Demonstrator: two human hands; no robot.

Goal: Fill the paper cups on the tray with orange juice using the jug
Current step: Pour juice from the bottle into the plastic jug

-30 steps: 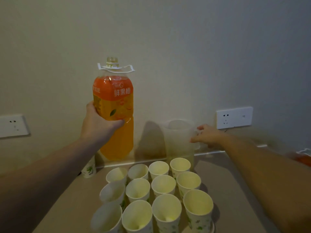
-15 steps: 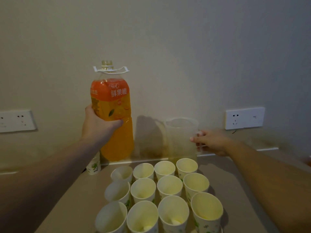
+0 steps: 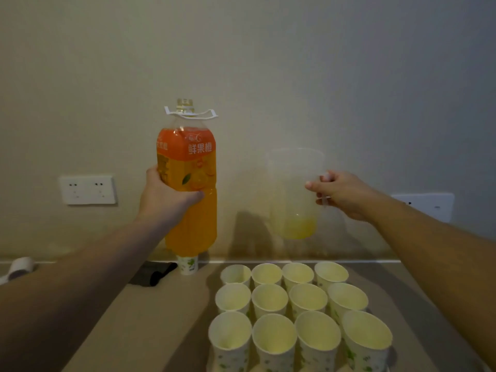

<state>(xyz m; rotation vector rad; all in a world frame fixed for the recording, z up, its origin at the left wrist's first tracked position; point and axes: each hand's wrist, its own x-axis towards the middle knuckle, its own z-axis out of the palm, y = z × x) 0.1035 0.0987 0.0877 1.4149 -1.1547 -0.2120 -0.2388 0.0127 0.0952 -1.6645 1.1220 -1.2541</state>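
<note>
My left hand (image 3: 163, 196) grips a large uncapped orange juice bottle (image 3: 189, 189) around its middle and holds it upright in the air. My right hand (image 3: 339, 193) holds the handle of a clear plastic jug (image 3: 294, 194), which is lifted off the counter with a little yellow juice in its bottom. Several white paper cups (image 3: 269, 298) with green leaf prints stand in rows below on a tray, whose edge is barely visible. They look empty inside.
A single paper cup (image 3: 188, 264) stands by the wall under the bottle. A black object (image 3: 154, 273) lies left of it, and a white roll (image 3: 18, 267) sits at the far left. Wall sockets (image 3: 87, 189) flank the scene on the brown counter (image 3: 161, 318).
The jug has risen off the counter in my right hand. The bottle stays upright in my left hand, and the view has shifted so everything sits further right.
</note>
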